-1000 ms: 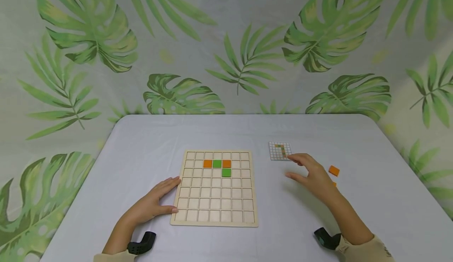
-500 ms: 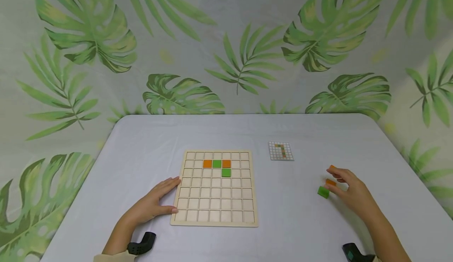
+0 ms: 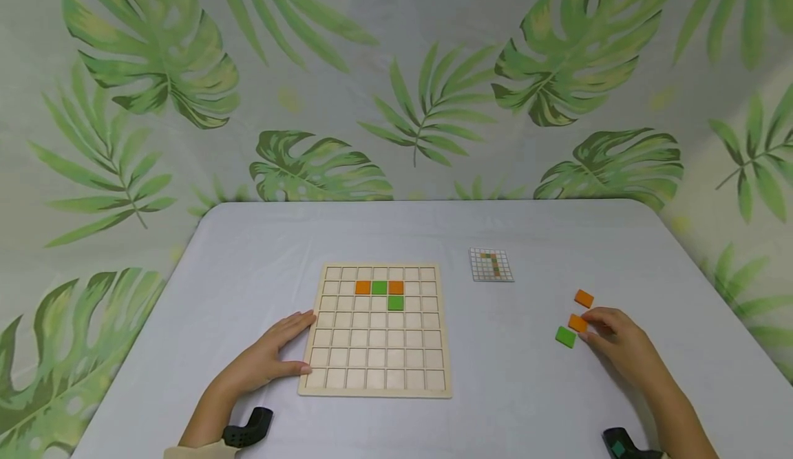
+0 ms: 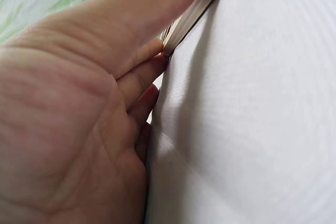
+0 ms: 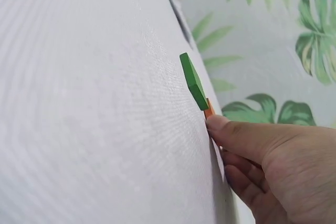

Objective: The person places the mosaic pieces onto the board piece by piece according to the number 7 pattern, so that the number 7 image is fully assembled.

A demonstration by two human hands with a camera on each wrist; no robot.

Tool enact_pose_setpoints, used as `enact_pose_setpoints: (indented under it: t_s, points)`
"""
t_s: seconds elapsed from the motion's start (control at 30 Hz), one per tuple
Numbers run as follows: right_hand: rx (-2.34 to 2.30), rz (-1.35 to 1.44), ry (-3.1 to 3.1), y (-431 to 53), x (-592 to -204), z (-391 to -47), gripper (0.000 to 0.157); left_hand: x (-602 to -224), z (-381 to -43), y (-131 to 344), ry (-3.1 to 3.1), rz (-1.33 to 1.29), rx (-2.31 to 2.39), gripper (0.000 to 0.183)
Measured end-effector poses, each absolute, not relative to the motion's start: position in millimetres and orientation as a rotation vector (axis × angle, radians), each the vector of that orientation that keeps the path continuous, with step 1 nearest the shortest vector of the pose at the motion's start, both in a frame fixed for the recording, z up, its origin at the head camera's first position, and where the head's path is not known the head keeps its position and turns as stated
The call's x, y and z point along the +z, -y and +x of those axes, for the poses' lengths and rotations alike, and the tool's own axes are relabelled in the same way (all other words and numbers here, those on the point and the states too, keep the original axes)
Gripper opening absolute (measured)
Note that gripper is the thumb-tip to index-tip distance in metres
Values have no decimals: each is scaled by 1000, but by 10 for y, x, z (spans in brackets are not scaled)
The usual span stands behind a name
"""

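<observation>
A wooden grid board (image 3: 375,391) lies on the white table, with two orange tiles and two green tiles in its upper cells. My left hand (image 3: 266,356) rests along the board's left edge, fingertips and thumb touching the rim; the left wrist view shows its fingers (image 4: 142,77) fairly straight. At the right, my right hand (image 3: 626,345) pinches a square orange tile (image 3: 577,323) between thumb and forefinger. A green tile (image 3: 565,336) lies just beside that one, and another orange tile (image 3: 584,299) lies a little farther back. In the right wrist view the green tile (image 5: 193,81) partly hides the pinched tile.
A small printed card (image 3: 492,265) with a grid and a coloured pattern lies right of the board, toward the back. Behind the table's far edge hangs a leaf-patterned cloth (image 3: 427,101). Black wrist devices (image 3: 249,427) sit at both wrists.
My right hand has moved from beside the card rightward to the loose tiles, and now pinches the orange one. The green tile beside it has come into view. My left hand and the board stay put.
</observation>
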State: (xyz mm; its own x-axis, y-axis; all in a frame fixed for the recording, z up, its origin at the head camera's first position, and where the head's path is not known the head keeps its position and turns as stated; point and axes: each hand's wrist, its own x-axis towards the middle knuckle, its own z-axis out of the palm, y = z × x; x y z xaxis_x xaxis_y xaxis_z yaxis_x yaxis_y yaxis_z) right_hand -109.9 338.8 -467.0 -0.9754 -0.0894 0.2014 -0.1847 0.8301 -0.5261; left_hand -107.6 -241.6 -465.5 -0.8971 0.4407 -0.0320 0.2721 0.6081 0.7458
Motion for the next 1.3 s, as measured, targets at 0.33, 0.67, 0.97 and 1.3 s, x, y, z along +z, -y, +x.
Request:
enact_pose_setpoints:
  t_s: [0.33,0.67,0.97,1.3]
  points:
    - [846,165,2879,-3288,-4509,-1123,38,-4648,-1073,2420,-2633,603,1157,87]
    - [844,406,2699,-2736,-4290,-1297,31,-4652,-1071,2427,-2624,574,1147,88]
    - [925,633,2653,-2144,-4219,-1435,34,-4669,-1079,2421,-2615,564,1154,87]
    - [990,897,2648,-1522,-4321,-1484,30,-4669,-1084,2429,-2626,595,1162,87]
